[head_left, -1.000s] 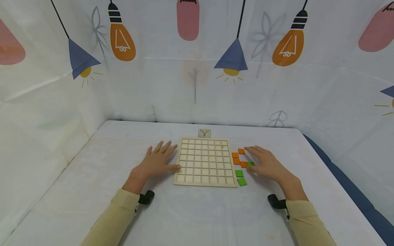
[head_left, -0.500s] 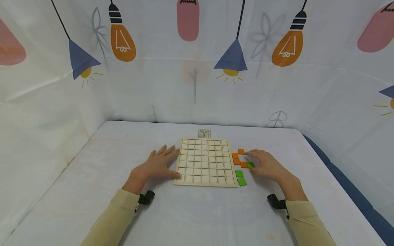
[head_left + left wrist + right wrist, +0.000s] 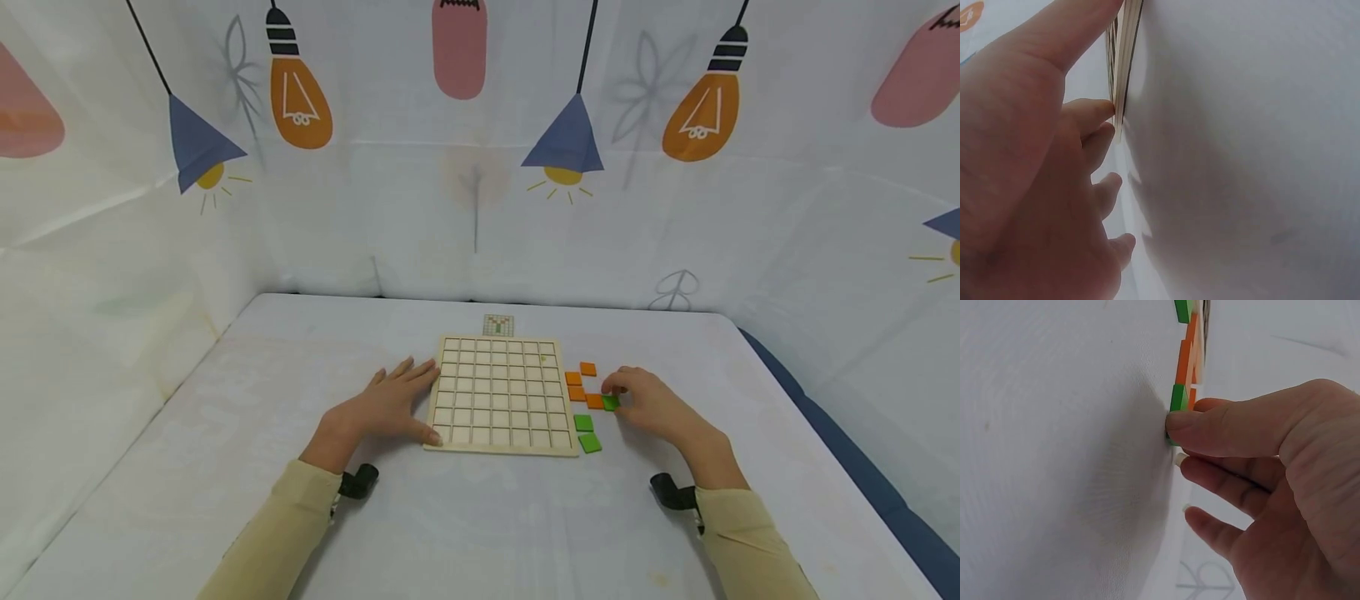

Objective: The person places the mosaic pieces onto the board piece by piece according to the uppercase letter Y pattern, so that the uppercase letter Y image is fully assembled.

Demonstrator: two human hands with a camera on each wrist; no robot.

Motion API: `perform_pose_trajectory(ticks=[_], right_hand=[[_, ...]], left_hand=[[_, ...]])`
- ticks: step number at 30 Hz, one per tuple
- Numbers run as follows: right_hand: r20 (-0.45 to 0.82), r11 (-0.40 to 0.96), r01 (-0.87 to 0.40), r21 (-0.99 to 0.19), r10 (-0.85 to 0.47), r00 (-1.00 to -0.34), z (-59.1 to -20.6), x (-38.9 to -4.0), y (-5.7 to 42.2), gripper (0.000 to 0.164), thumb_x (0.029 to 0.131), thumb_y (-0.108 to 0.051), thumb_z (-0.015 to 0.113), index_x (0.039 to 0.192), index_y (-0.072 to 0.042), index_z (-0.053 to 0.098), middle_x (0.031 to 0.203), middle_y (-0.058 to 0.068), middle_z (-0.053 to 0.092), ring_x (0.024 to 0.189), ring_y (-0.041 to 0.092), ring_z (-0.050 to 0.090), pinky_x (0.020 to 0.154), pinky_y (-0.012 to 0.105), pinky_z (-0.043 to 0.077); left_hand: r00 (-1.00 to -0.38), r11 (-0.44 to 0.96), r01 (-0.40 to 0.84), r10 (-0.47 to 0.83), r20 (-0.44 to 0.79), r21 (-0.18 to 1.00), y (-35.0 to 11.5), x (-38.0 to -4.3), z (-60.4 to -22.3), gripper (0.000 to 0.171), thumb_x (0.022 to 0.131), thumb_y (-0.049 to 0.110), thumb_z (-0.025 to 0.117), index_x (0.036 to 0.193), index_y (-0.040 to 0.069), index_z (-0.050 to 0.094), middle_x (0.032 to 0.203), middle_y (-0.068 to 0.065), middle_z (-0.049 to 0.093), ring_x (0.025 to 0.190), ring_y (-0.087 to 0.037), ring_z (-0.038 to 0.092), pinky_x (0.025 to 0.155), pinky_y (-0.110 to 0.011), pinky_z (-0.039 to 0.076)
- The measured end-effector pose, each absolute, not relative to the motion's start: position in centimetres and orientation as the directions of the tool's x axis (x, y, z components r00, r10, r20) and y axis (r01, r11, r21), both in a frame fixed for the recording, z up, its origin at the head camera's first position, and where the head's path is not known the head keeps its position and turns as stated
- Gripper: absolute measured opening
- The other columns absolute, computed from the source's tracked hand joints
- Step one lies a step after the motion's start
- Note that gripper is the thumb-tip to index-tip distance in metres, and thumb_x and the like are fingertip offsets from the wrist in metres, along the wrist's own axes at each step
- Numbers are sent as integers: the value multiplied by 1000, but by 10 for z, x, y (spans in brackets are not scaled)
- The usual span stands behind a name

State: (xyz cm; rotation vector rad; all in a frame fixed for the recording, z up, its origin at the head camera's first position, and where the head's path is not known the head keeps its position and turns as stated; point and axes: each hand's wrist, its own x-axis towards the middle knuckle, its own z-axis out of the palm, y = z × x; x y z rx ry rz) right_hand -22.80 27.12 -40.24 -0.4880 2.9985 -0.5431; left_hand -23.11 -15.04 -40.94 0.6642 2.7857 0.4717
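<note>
A square wooden grid board (image 3: 501, 395) lies flat on the white table. My left hand (image 3: 378, 408) rests at its left side with the fingers spread, the thumb on the near left corner and the fingertips at the left edge. In the left wrist view the fingertips meet the side of the board (image 3: 1125, 56). To the right of the board, my right hand (image 3: 656, 408) pinches a small green square tile (image 3: 611, 402) between thumb and curled forefinger. The right wrist view has the thumb against the side of that green tile (image 3: 1178, 399), hiding part of it.
Several orange tiles (image 3: 588, 368) lie by the board's right edge, one right beside the pinched tile. Two more green tiles (image 3: 590, 443) lie nearer. A small pattern card (image 3: 498, 325) lies behind the board. A printed white curtain (image 3: 420, 208) hangs behind the table.
My right hand's fingers have drawn in from reaching over the tiles to a pinch on the green tile. The left hand has slid nearer along the board's left edge.
</note>
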Motion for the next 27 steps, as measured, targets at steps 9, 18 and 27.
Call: perform_pose_trajectory(ticks=[9,18,27], right_hand=[[15,880,-309,-360,-326,-945,-404,-235,269,19,80,7,69,90,-8,72,97,6,67,96,26,61,91,50,53],[14,885,-282,-370,-298,-954,-409,-230,272,19,78,6,68,85,-11,70,97,5,67,94,24,60,89,49,53],[29,887,-277,-370,-287,-957,-409,-230,271,19,76,5,68,87,-11,66,93,5,64,91,24,56,87,46,51]], left_hand=[[-863,848,402,477,-165,345,-152,-234,-411,116,72,63,80,160,14,22,168,-3,19,156,-38,8,119,-70,11],[-854,842,403,487,-183,359,-150,-236,-412,117,71,63,80,160,14,21,168,-3,19,156,-38,8,119,-69,11],[-853,844,396,484,-194,362,-150,-236,-413,120,70,66,79,160,16,19,168,-1,17,156,-36,8,120,-68,11]])
